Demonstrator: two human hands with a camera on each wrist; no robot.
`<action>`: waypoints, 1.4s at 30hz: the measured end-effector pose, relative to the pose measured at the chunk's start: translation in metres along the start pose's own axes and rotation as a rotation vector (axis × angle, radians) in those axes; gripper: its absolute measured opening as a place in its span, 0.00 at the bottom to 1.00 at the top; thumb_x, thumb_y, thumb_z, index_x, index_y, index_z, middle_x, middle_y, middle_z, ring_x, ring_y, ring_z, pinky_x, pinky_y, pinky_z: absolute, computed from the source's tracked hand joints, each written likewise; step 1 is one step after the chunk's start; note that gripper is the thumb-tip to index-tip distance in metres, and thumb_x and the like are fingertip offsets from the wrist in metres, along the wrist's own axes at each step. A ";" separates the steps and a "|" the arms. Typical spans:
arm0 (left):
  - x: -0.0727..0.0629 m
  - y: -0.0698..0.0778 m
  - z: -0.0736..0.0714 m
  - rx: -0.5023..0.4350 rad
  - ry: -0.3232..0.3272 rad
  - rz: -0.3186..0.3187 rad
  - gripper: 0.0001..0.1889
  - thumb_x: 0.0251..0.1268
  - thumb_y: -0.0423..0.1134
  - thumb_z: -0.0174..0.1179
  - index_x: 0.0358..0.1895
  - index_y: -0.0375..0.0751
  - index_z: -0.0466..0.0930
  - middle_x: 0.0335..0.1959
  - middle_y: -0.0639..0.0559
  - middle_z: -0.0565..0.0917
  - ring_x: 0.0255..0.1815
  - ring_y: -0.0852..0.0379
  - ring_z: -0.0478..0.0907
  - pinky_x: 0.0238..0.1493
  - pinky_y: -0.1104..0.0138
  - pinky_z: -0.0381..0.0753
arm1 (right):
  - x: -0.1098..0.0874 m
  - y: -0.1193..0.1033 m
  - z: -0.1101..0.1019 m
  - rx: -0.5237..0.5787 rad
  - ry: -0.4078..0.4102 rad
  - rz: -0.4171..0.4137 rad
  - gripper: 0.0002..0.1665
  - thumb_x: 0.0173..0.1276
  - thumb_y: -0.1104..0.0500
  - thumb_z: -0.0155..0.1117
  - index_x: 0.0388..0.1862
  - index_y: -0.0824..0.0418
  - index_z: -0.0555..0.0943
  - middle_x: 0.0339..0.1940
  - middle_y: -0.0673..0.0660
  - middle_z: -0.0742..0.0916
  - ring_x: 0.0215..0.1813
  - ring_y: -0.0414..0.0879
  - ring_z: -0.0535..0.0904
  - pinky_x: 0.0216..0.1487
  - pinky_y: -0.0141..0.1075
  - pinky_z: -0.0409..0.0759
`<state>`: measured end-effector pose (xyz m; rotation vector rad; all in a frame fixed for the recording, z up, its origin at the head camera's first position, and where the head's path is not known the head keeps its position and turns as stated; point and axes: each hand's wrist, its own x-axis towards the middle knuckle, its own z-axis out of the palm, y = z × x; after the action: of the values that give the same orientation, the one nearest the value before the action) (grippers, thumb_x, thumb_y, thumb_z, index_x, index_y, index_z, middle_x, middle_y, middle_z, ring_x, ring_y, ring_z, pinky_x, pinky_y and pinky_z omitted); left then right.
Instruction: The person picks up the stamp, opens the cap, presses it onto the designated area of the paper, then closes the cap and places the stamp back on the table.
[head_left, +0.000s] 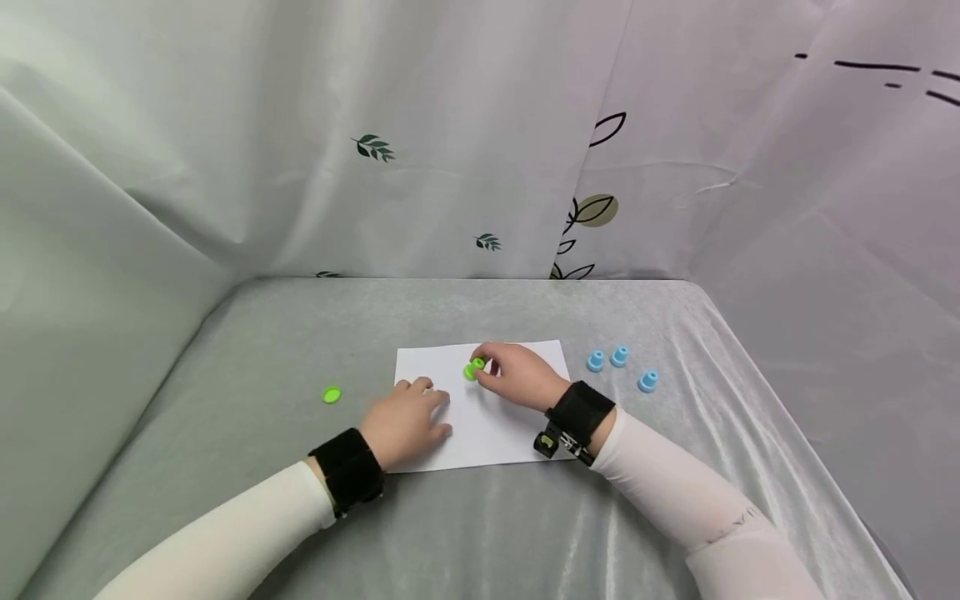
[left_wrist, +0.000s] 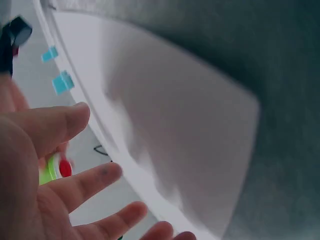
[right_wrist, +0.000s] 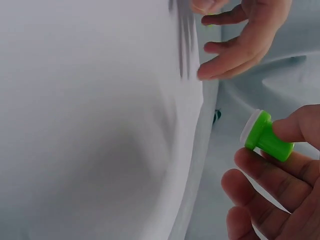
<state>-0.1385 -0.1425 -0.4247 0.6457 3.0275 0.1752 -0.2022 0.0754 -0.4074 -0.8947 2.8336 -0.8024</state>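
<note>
My right hand (head_left: 522, 377) pinches a small green toy stamp (right_wrist: 270, 140) between thumb and fingers, above the far part of a white sheet of paper (head_left: 483, 429). The stamp has a white rim, and its red face (left_wrist: 65, 168) shows in the left wrist view, so it is uncapped. My left hand (head_left: 405, 421) is at the sheet's left edge, fingers spread and holding nothing; whether it touches the paper I cannot tell. A round green cap (head_left: 332, 395) lies on the cloth left of the sheet. No marks are visible on the paper.
Three light blue stamps (head_left: 619, 357) stand on the grey cloth (head_left: 487, 533) to the right of the paper. A pale curtain (head_left: 450, 192) with leaf prints rises behind the table and along both sides.
</note>
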 end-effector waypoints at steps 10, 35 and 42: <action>-0.001 0.006 0.009 0.003 -0.059 0.012 0.26 0.60 0.57 0.67 0.58 0.47 0.81 0.55 0.42 0.78 0.50 0.40 0.74 0.42 0.51 0.79 | 0.051 -0.019 0.013 -0.007 -0.059 -0.011 0.11 0.73 0.53 0.60 0.49 0.55 0.81 0.39 0.49 0.85 0.35 0.40 0.78 0.35 0.33 0.75; -0.004 0.008 0.008 0.013 -0.032 0.001 0.26 0.57 0.57 0.69 0.55 0.48 0.83 0.49 0.43 0.79 0.42 0.43 0.73 0.35 0.52 0.78 | 0.100 -0.030 0.053 -0.023 -0.103 0.057 0.12 0.74 0.54 0.59 0.50 0.58 0.82 0.40 0.52 0.84 0.38 0.43 0.77 0.43 0.35 0.74; -0.003 0.008 0.007 0.019 -0.038 0.002 0.25 0.57 0.57 0.69 0.55 0.48 0.83 0.48 0.43 0.79 0.41 0.43 0.73 0.34 0.53 0.78 | 0.104 -0.038 0.054 -0.072 -0.105 0.059 0.13 0.73 0.55 0.60 0.51 0.59 0.82 0.40 0.52 0.85 0.39 0.43 0.78 0.45 0.36 0.75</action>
<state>-0.1321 -0.1358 -0.4310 0.6456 2.9958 0.1334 -0.2575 -0.0330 -0.4256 -0.8315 2.7989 -0.6307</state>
